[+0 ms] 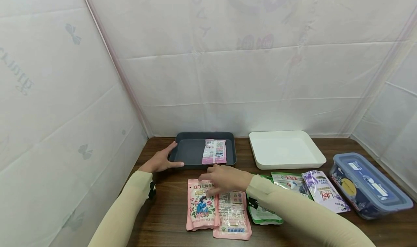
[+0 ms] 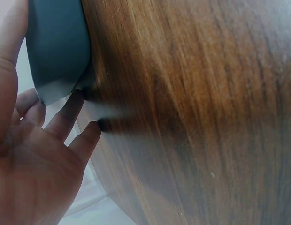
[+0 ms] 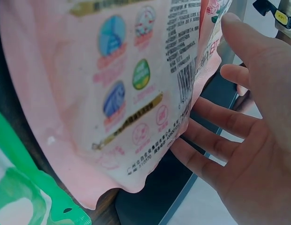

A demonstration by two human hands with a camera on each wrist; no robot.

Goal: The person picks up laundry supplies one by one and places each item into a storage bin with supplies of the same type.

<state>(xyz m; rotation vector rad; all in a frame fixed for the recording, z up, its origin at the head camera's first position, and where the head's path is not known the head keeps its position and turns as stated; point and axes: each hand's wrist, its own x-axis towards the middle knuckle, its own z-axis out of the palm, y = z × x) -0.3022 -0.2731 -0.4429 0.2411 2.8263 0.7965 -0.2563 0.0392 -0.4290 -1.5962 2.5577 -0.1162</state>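
Note:
My left hand (image 1: 159,161) is at the left end of a dark grey tray (image 1: 187,151), its fingers spread along the tray's side. In the left wrist view those fingers (image 2: 65,115) lie fairly straight beside the tray's corner. A pink-and-white packet (image 1: 214,152) lies inside the tray, right of its middle. My right hand (image 1: 224,179) is over the top ends of two pink pouches: a flowered one (image 1: 202,209) and one with its printed back up (image 1: 232,218). In the right wrist view the right fingertips reach the printed pouch's edge (image 3: 178,126), with the thumb near the flowered pouch.
A white tray (image 1: 283,151) stands at the back right. Green pouches (image 1: 265,214) lie partly under my right forearm, beside a purple Liby pouch (image 1: 325,192). A blue lidded box (image 1: 368,185) stands at the far right. White sheeting (image 1: 254,80) walls the wooden table (image 1: 163,211) at back and sides.

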